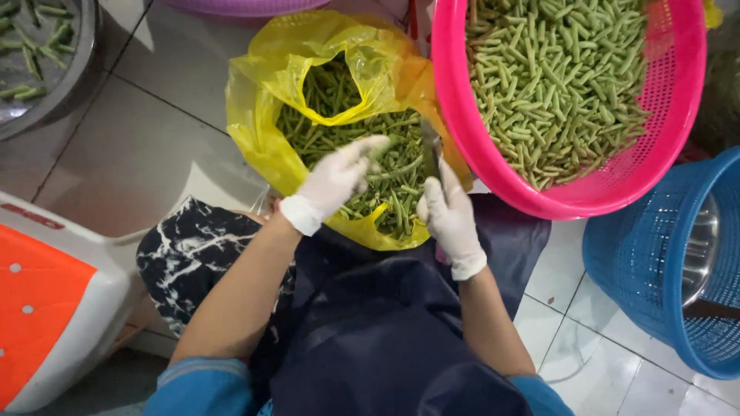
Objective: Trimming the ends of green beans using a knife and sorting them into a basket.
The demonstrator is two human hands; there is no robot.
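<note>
The left hand point(333, 183), in a white glove, reaches into the open mouth of the yellow plastic bag point(266, 131); its fingers are extended and loosely spread over the whole green beans point(385, 166), touching the top of the pile with nothing clenched in the palm. The right hand point(449, 218), also gloved in white, is closed around the handle of a knife point(431, 146), whose dark blade points away from the person and lies over the beans at the right side of the bag opening. The bag rests against the person's lap, on a dark apron point(370, 308), with its far edge on the tiled floor point(146, 146). Just beside the bag's right edge, touching it, stands a tilted pink basket point(671, 146) filled with short cut bean pieces point(555, 77). A blue basket point(647, 270) sits near the lower right, below the pink one, with a metal bowl point(700, 246) inside it. At the upper left corner of the floor a metal basin point(69, 92) holds a few bean pieces. A white and orange plastic stool point(54, 308) stands at the left edge. The rim of a purple basket point(247, 6) shows at the top edge, beyond the bag.
</note>
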